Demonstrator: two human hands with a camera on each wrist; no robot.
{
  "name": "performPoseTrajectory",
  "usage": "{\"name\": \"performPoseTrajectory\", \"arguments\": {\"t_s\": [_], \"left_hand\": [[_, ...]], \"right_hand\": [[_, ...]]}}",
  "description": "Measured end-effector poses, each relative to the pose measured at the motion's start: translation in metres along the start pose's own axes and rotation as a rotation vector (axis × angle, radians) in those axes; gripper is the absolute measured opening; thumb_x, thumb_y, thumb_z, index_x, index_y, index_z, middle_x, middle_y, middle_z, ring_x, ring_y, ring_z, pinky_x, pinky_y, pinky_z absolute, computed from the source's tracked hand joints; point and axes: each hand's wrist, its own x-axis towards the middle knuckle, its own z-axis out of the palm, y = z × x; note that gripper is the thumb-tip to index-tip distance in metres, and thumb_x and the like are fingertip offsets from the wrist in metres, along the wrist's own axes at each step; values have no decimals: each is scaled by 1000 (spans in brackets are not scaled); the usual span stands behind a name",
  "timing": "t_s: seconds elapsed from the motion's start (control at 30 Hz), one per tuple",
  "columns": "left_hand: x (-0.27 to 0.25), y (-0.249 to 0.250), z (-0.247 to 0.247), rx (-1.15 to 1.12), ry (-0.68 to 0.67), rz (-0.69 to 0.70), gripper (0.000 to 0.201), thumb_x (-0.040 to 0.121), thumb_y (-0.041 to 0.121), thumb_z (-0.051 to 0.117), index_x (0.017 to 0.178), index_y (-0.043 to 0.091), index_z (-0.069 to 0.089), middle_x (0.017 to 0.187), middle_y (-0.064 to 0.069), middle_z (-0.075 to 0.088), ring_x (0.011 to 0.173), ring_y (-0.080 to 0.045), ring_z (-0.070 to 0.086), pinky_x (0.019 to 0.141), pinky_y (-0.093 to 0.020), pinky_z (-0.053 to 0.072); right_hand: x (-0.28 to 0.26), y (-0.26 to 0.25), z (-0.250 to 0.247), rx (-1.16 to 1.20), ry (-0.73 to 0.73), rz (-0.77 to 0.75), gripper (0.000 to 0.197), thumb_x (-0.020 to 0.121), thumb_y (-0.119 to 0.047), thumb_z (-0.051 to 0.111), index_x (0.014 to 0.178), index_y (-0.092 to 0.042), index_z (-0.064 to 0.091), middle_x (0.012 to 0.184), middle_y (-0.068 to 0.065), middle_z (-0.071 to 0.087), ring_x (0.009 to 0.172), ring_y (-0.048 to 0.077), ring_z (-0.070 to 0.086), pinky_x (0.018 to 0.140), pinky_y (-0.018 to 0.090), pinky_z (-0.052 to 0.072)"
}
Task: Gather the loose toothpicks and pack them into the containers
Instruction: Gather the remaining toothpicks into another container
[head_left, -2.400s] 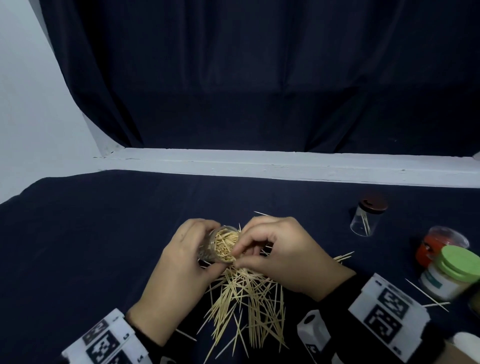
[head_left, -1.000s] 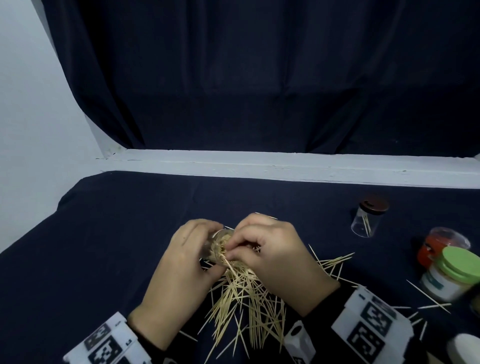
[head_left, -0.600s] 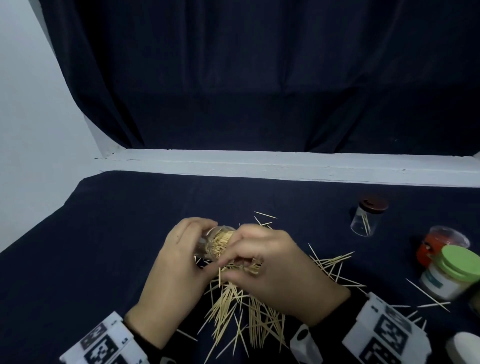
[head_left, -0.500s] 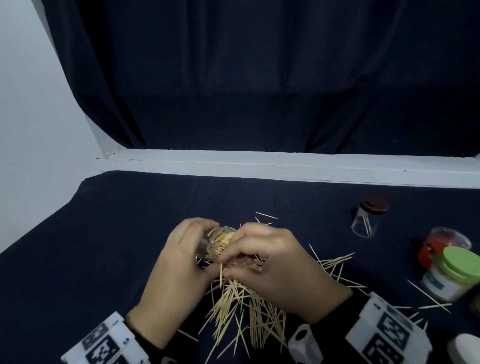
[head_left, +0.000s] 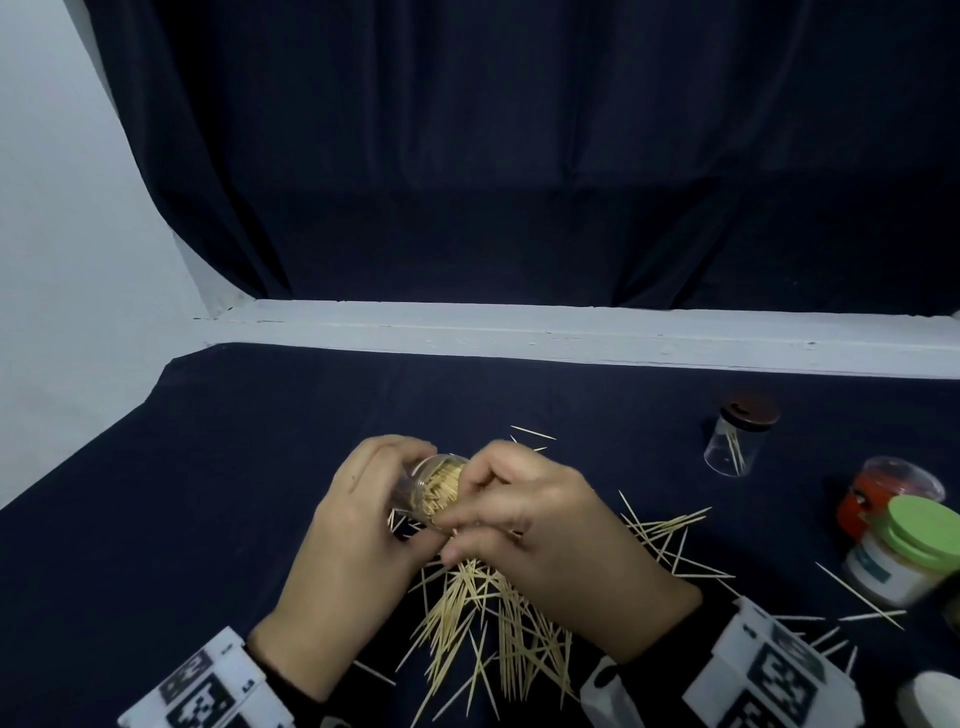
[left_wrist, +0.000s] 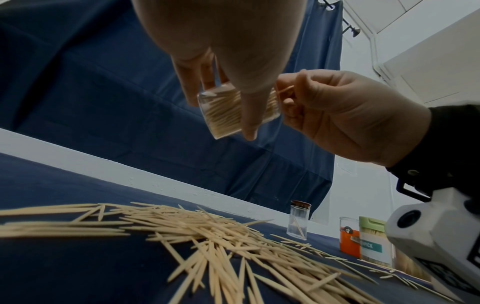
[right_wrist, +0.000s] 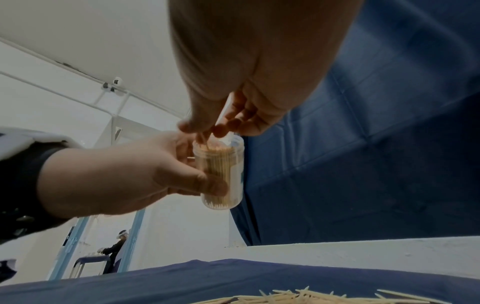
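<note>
Left hand (head_left: 353, 540) grips jar (right_wrist: 221, 174); right hand (head_left: 550, 540) pinches toothpicks (left_wrist: 285, 89).

2 hands (head_left: 353, 540), 4 jars (head_left: 735, 439), toothpicks (head_left: 483, 618) too many to count.

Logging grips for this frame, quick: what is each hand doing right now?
Left hand: fingers curled round the clear toothpick container, holding it above the table.
Right hand: fingertips pinching toothpicks at the container's mouth.
</note>
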Motion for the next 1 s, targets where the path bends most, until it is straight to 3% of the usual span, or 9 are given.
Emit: {"name": "performPoseTrajectory", "arguments": {"t_s": [0.07, 0.17, 0.23, 0.37, 0.47, 0.63, 0.77, 0.93, 1.0], "left_hand": [[0, 0, 0, -5, 4, 13, 64, 56, 10, 89, 103, 32, 53, 105, 19, 54, 101, 9, 49, 83, -2, 37], [0, 1, 1, -3, -5, 61, 64, 56, 4, 88, 105, 29, 54, 106, 16, 54, 101, 7, 50, 84, -4, 38], [0, 2, 1, 1, -10, 69, 64, 57, 2, 87, 106, 28, 54, 107, 15, 55, 103, 6, 50, 85, -5, 37], [1, 4, 0, -40, 21, 43, 48, 66, 21, 77, 106, 27, 54, 107, 14, 56, 102, 6, 50, 85, -4, 36], [2, 2, -2, -46, 24, 26, 47, 65, 33, 77, 106, 22, 56, 107, 14, 56, 104, 9, 48, 86, -2, 35], [1, -3, -4, 9, 18, -6, 62, 53, 11, 91, 104, 22, 58, 106, 15, 56, 104, 8, 49, 86, -4, 37], [1, -2, -3, 16, 20, 6, 57, 55, 6, 89, 103, 18, 61, 106, 15, 56, 103, 7, 49, 85, -4, 38], [0, -2, -3, 28, -21, -10, 57, 57, 7, 88, 104, 22, 60, 105, 16, 56, 104, 3, 50, 86, -5, 37], [1, -4, -5, 55, -3, -43, 56, 55, 6, 88, 101, 23, 60, 103, 18, 55, 104, 4, 49, 85, -2, 35]], "right_hand": [[0, 0, 2, 18, 50, -6, 17, 83, -26, 65, 89, -15, 76, 89, -10, 55, 82, 0, 52, 74, 8, 37], [3, 0, 6, -12, 234, 28, 9, 77, -19, 71, 83, -14, 76, 84, -9, 58, 78, 0, 54, 70, 10, 42], [3, -3, 9, -98, 292, 21, 9, 75, -14, 72, 83, -15, 76, 82, -7, 61, 77, 5, 57, 69, 19, 48], [1, -14, 15, -430, 174, -22, 20, 86, -22, 56, 100, -19, 69, 88, -8, 57, 82, 8, 52, 70, 22, 47], [-1, -16, 17, -481, 117, -55, 21, 83, -21, 60, 103, -25, 67, 92, -10, 52, 85, 8, 47, 76, 21, 46], [-4, -14, 11, -437, 121, -34, 14, 84, -28, 60, 84, -23, 72, 89, -10, 51, 84, 4, 41, 79, 15, 33], [-3, -13, 10, -400, 224, -59, 4, 80, -17, 68, 80, -19, 72, 84, -10, 57, 84, 5, 47, 81, 16, 39], [-4, -8, 10, -369, 104, -91, 19, 74, -4, 69, 83, -19, 74, 82, -9, 64, 80, 9, 55, 76, 22, 43], [-1, -5, -2, -316, 138, -74, 16, 76, -5, 69, 83, -18, 75, 83, -7, 67, 78, 9, 61, 76, 23, 47]]}}
